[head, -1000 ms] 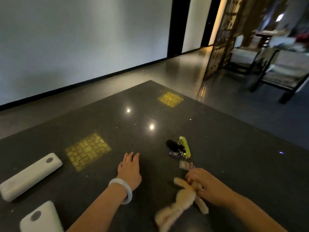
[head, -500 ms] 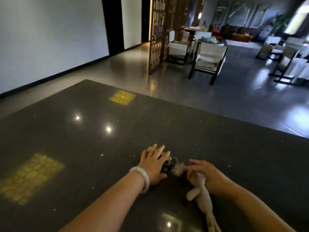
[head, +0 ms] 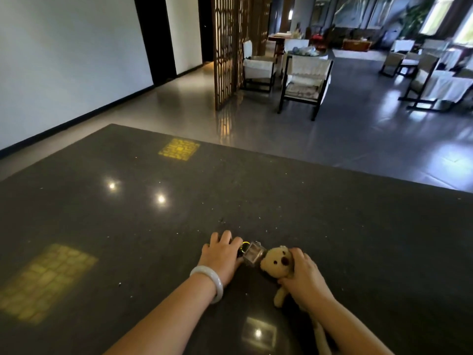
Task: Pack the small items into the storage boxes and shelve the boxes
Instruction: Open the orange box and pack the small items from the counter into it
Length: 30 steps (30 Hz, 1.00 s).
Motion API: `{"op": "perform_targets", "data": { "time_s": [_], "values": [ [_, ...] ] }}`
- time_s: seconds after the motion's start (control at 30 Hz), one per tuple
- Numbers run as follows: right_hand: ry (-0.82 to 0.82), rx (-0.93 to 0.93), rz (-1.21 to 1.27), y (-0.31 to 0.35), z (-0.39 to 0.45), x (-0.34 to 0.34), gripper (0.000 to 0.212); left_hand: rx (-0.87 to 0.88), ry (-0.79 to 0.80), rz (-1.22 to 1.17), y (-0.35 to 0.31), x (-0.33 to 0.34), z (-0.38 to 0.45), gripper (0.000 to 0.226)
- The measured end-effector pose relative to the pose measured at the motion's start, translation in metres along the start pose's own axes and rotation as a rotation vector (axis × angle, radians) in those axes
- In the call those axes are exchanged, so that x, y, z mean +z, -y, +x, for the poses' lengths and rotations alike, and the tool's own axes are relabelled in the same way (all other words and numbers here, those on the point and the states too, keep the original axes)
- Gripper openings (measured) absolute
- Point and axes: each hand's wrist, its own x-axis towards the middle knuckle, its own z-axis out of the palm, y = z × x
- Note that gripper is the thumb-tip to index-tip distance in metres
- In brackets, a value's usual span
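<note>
Two hands are seen low on a dark, polished bench (head: 128, 226). The left hand (head: 221, 256), with a pale bangle (head: 208, 280) on its wrist, is laid over a bunch of keys (head: 243, 246); its fingers (head: 225, 238) are curled down over the bunch, of which only a small part with a yellow-green ring is visible at the right edge of the hand. Just beside this, a small clear tag (head: 253, 256) is seen, lying between the keys and a plush bear (head: 277, 262). The bear is held by the right hand (head: 304, 280), the fingers being wrapped around its body and behind its head, so that the face is turned towards the camera. One pale leg of the bear is seen below the hand, touching the bench. Two yellow patterned patches (head: 179, 149) are set in the bench top, well apart from the hands. Behind the bench, a wooden lattice screen (head: 230, 47) and several chairs (head: 304, 80) are standing on a shiny floor.
</note>
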Motion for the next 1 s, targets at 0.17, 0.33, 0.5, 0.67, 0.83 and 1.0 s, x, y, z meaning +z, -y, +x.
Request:
{"op": "perform_targets", "data": {
  "time_s": [0.17, 0.33, 0.5, 0.67, 0.83, 1.0],
  "values": [
    [0.074, 0.014, 0.221, -0.024, -0.013, -0.041, 0.054, 0.024, -0.031, -0.239, -0.033, -0.001, -0.009, 0.028],
    [-0.011, -0.053, 0.238, -0.052, -0.039, -0.106, 0.058, 0.066, -0.097, -0.493, -0.092, -0.010, -0.010, 0.027],
    [-0.153, -0.100, 0.247, -0.090, -0.090, -0.186, 0.048, 0.147, -0.157, -0.721, -0.186, -0.029, -0.015, 0.026],
    [-0.313, -0.082, 0.173, -0.153, -0.153, -0.275, 0.037, 0.326, -0.192, -0.951, -0.300, -0.055, -0.032, 0.029],
    [-0.429, 0.008, 0.248, -0.228, -0.215, -0.331, 0.051, 0.500, -0.124, -1.080, -0.403, -0.062, -0.064, 0.027],
    [-0.396, 0.021, 0.328, -0.290, -0.257, -0.348, 0.055, 0.562, -0.055, -1.091, -0.476, -0.046, -0.097, 0.027]
  ]
}}
